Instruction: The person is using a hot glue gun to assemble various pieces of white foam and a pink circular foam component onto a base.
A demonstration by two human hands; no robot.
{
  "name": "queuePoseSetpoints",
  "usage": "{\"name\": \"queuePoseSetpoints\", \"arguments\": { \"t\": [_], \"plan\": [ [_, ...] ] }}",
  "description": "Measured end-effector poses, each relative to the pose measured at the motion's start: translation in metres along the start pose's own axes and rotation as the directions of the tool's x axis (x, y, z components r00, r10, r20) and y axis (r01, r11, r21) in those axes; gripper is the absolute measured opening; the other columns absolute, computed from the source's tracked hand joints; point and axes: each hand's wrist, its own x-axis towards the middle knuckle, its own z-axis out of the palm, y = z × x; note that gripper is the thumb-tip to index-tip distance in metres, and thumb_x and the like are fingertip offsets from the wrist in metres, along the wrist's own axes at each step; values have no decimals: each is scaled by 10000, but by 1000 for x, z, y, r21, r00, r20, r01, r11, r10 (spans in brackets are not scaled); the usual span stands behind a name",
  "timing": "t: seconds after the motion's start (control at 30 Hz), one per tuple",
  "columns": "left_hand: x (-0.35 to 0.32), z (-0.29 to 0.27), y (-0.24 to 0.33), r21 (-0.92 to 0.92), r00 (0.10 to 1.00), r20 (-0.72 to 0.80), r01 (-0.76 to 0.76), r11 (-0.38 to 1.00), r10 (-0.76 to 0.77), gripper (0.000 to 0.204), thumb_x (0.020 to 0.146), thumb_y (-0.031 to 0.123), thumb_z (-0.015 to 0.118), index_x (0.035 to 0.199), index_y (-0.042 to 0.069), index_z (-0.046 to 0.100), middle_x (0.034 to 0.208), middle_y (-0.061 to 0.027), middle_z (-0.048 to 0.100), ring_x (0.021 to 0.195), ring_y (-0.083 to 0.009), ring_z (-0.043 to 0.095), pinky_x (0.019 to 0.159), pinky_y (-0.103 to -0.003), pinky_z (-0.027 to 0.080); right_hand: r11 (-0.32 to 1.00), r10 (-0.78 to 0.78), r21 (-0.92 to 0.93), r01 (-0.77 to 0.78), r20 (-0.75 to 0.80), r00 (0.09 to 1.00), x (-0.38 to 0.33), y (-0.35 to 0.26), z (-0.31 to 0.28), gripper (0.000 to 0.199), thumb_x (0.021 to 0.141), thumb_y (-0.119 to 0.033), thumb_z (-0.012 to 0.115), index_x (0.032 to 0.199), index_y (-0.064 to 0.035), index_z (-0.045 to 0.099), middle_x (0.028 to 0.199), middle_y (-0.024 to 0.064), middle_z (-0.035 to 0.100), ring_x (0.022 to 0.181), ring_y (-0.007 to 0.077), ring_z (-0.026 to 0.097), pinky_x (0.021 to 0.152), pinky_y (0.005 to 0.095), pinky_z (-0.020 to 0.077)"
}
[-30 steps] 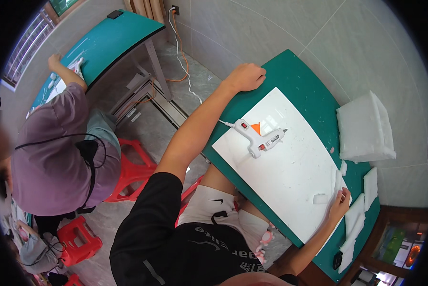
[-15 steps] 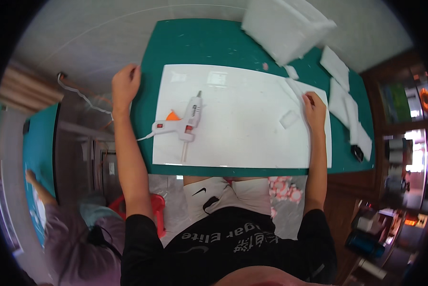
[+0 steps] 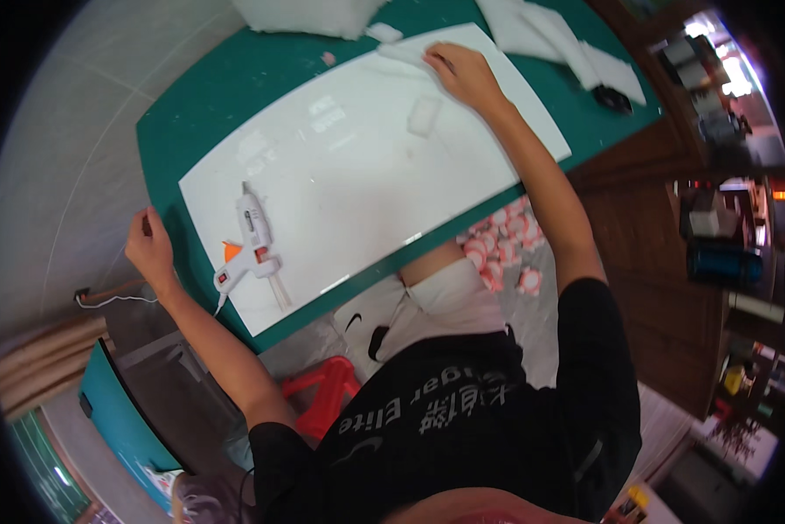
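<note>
The left hand (image 3: 150, 249) is curled beside the table (image 3: 178, 131), its grip unclear. On the white board (image 3: 349, 192), the glue gun (image 3: 254, 225) is judged light, stiff, best held by its handle (image 3: 237, 269). Whether the pale strip (image 3: 401, 59) is gripped by the right hand (image 3: 464, 74) cannot be told.

Toward 11 o'clock the top edge cuts off a white block (image 3: 309, 16), and at 1 it crops the white sheets (image 3: 541, 35). Between 12 and 1 the right hand (image 3: 469, 77) is blurred; whether it grips the pale strip (image 3: 401, 58) cannot be told. At 9, blur hides what lies inside the left hand's (image 3: 152, 251) curl. Near 8, the glue gun's (image 3: 254, 229) cord (image 3: 220, 303) passes behind the left forearm (image 3: 222, 362). The lower edge crops a co-worker (image 3: 207, 504) at 7. Shelf goods (image 3: 713, 220) around 3 are indistinct.
</note>
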Motion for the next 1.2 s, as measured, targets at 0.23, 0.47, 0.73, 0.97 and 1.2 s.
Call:
{"name": "queuePoseSetpoints", "arguments": {
  "t": [0.23,0.47,0.73,0.97,1.2],
  "plan": [
    [7,8,-6,-34,998,-64,2,999,-4,292,952,289,651,1005,15,737,819,-123,740,719,-224,701,673,-358,534,998,-46,-34,45,-44,998,-6,16,9,197,950,-185,606,1015,-16,685,994,186,707,918,379,665,818,430,524],
    [-3,-26,-9,13,994,-102,-44,999,45,300,955,305,652,1024,26,742,842,-109,747,750,-216,709,701,-353,544,999,-38,11,39,-70,997,-6,11,13,181,940,-135,577,952,26,660,959,236,679,923,423,640,817,469,512],
    [-40,-85,18,108,996,-84,-14,994,23,338,972,324,632,1065,14,730,905,-107,763,842,-215,730,774,-341,545,999,-34,28,36,-67,997,-4,6,14,189,945,-131,564,942,36,652,947,252,674,912,439,638,808,490,508],
    [-48,-119,40,140,991,-116,-54,989,70,299,969,304,629,1001,24,732,822,-127,734,734,-237,702,687,-360,526,998,-56,-24,53,-113,992,-3,17,22,200,949,-134,556,956,37,659,939,272,674,902,444,645,808,498,518],
    [-59,-128,48,127,983,-137,-103,987,121,282,979,278,619,1001,17,724,808,-137,724,717,-241,696,674,-353,521,995,-104,-19,102,-119,987,-8,24,21,213,951,-156,562,981,30,662,929,281,673,906,440,649,808,500,519]
  ]
}}
